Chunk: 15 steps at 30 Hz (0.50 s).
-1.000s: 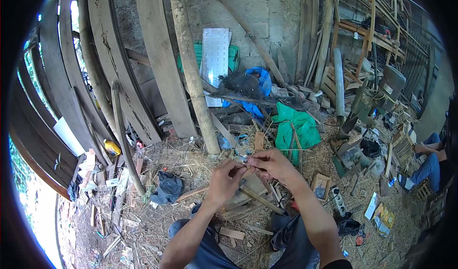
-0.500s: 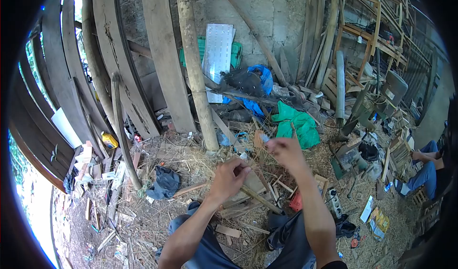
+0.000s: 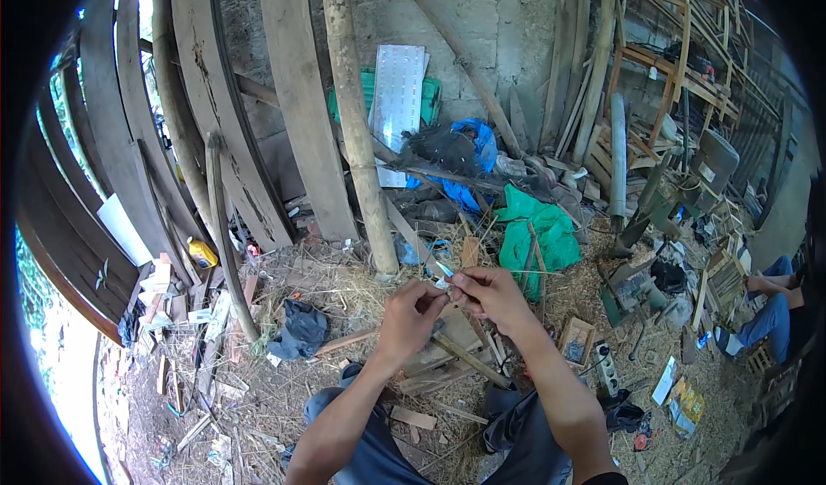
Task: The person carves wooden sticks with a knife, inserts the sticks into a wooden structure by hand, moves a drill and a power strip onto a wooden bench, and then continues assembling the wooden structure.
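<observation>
In front of my knees, my left hand [image 3: 411, 320] is closed, thumb and fingertips pinched together. My right hand [image 3: 497, 299] meets it there, its fingers pinched round a small pale pointed object [image 3: 444, 269] that sticks up and to the left. Its exact kind is too small to make out. Between the two sets of fingertips shows a tiny whitish bit [image 3: 442, 284], which my left fingers seem to grip. Below my hands lie wooden boards [image 3: 452, 334] and a stick [image 3: 469, 360] on the straw-strewn ground.
Ahead are an upright pole [image 3: 357, 132], a green sheet [image 3: 538, 236] and a blue tarp [image 3: 482, 141]. A black plastic bag [image 3: 301, 328] lies left. To the right are a wooden box [image 3: 576, 339], a power strip [image 3: 606, 369] and a seated person [image 3: 774, 304].
My right hand has come down and left, bringing the pointed object to my left fingertips. My left hand has hardly moved. A red thing near my right forearm is now hidden.
</observation>
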{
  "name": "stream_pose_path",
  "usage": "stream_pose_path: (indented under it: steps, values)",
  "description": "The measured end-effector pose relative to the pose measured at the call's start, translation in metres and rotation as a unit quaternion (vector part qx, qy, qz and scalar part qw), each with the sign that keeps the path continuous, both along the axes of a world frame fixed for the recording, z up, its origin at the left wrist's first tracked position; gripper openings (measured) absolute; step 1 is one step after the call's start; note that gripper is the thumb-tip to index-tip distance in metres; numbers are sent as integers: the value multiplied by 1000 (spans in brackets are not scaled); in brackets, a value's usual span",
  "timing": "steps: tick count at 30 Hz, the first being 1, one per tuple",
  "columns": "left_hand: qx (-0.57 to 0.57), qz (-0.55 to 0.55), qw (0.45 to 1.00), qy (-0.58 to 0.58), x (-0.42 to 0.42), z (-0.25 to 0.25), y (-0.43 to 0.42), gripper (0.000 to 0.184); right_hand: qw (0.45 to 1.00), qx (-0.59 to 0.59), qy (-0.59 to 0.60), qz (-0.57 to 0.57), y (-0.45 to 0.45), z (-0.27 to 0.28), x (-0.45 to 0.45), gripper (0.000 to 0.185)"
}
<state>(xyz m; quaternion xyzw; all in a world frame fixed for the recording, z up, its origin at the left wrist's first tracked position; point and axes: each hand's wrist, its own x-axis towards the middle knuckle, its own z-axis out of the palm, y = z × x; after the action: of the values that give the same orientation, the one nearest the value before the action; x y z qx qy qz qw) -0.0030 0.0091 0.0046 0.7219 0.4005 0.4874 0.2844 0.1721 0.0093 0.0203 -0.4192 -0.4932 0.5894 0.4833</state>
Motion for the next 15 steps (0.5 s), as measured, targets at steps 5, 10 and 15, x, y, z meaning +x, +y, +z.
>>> stream_pose_path:
  steps: [5,10,15]
  values:
    - [-52,-50,997,-2,-1,0,-1,8,999,-39,16,-20,1,8,14,19]
    - [-61,-44,997,20,1,1,-3,8,998,-44,6,-32,4,8,16,19]
    - [-15,-23,999,45,1,8,-6,8,999,-27,-16,-37,15,-4,21,20]
